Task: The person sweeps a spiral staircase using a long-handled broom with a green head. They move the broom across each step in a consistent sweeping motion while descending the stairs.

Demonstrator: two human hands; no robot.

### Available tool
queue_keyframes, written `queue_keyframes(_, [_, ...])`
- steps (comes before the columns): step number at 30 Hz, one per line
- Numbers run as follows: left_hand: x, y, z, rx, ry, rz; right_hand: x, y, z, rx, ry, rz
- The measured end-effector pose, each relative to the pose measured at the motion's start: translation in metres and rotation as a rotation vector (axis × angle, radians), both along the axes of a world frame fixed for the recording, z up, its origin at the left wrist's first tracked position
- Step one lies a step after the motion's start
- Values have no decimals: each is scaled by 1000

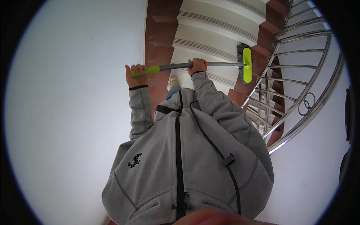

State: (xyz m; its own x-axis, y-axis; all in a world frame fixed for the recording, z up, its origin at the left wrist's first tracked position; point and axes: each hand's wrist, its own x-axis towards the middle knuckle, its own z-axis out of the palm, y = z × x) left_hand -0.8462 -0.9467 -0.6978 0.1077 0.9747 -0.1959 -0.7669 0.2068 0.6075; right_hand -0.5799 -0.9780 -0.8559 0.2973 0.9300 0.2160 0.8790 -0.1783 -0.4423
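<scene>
My left hand (pixel 137 74) is closed around the lime-green grip (pixel 153 70) at the end of a long-handled mop. Farther along the grey pole (pixel 175 66), my right hand (pixel 197 65) holds it with the fingers wrapped over. The pole runs nearly level across the view to the mop head (pixel 247 65), a lime-green plate with a dark grey tufted fringe (pixel 240 54). This head lies at the right side of the stair treads (pixel 202 54), by their red-brown border, close to the railing. Whether the fringe presses on the tread I cannot tell.
Pale stairs with grooved edges (pixel 216 18) curve upward in the picture. A white wall (pixel 70 84) stands close on my left. The stainless-steel railing (pixel 306 81) curves along the right, with more steps visible below through its bars. One shoe (pixel 174 81) shows on a tread.
</scene>
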Motion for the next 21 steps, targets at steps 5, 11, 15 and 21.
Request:
queue_keyframes(5, [-13, 28, 110, 454, 13, -182, -40, 30, 58, 273, 60, 81])
queue_keyframes(11, [-91, 38, 145, 664, 88, -187, -117, 50, 89, 220, 79, 245])
queue_keyframes(15, [-111, 36, 149, 685, 236, -197, -122, 48, 86, 253, 60, 276])
queue_keyframes(21, [-118, 35, 130, 700, 163, -168, -119, 44, 72, 197, 63, 306])
